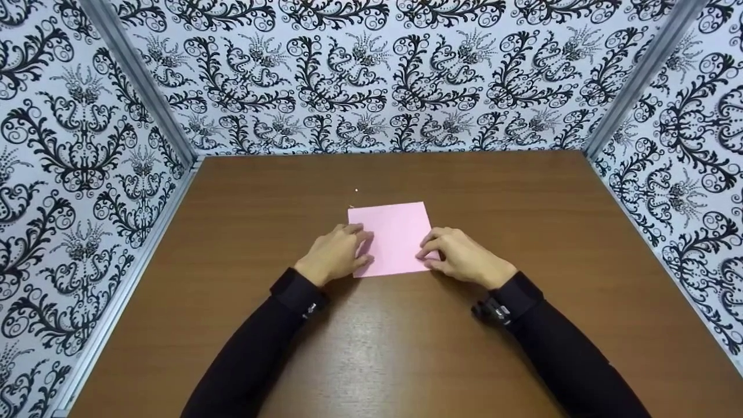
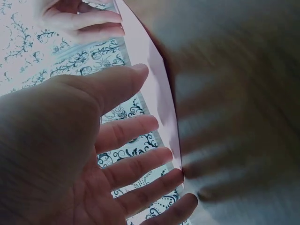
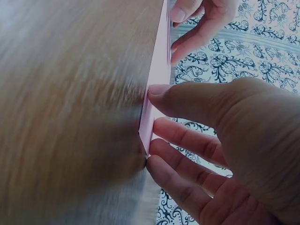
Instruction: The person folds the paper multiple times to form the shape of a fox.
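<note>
A square sheet of pink paper [image 1: 395,238] lies on the brown table, turned slightly. On its left edge rests my left hand [image 1: 339,252], with thumb and fingertips touching the surface; the left wrist view shows this hand's fingers [image 2: 136,164] spread and nearly straight along the paper [image 2: 152,84]. My right hand [image 1: 464,255] touches the right edge near the lower right corner. In the right wrist view, its thumb [image 3: 187,98] and fingertips lie on the paper [image 3: 159,70] with a gap between them, and they do not pinch it.
The wooden table [image 1: 371,348] carries the paper near its middle. Black-and-white patterned walls [image 1: 371,69] stand behind and on both sides, joined by grey metal posts [image 1: 145,81]. A tiny white speck [image 1: 356,190] lies just beyond the paper.
</note>
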The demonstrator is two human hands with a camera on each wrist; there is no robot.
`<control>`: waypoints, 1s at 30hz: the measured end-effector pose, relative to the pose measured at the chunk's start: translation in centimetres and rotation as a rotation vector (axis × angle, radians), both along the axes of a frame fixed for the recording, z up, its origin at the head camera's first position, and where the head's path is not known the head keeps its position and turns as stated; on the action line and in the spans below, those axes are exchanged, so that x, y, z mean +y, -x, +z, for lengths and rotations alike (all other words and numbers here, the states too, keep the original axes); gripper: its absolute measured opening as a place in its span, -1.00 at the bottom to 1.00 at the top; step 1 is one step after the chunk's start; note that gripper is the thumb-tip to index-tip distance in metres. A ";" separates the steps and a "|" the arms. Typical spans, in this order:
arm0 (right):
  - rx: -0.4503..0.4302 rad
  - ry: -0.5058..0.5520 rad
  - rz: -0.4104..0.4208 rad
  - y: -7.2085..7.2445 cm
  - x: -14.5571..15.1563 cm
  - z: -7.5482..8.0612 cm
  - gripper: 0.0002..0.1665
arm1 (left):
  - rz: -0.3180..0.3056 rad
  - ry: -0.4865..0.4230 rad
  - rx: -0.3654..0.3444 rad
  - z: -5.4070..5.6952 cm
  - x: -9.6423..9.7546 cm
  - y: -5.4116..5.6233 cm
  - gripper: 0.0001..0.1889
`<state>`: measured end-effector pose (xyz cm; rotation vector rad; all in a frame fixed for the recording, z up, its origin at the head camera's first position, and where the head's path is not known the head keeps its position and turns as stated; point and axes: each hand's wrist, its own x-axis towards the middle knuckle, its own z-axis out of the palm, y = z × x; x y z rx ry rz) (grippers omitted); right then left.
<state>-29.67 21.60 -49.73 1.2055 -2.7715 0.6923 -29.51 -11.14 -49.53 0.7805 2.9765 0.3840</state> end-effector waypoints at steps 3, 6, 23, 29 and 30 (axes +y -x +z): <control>0.007 -0.010 0.015 -0.1 -0.1 0.1 -0.83 | 0.011 -0.001 -0.014 -0.1 0.0 0.1 -0.43; 0.000 -0.021 0.026 -0.3 -0.2 0.3 -0.83 | 0.019 0.004 -0.028 -0.1 0.0 0.1 -0.41; -0.024 -0.020 0.015 -0.2 0.0 0.6 -0.73 | -0.078 -0.037 -0.084 0.3 -1.1 0.1 -0.44; -0.038 -0.030 0.041 -0.2 -0.4 0.4 -0.71 | -0.086 -0.056 -0.116 0.3 -1.1 0.2 -0.44; -0.045 -0.033 0.044 -0.2 -0.5 0.3 -0.70 | -0.086 -0.057 -0.122 0.3 -1.0 0.2 -0.44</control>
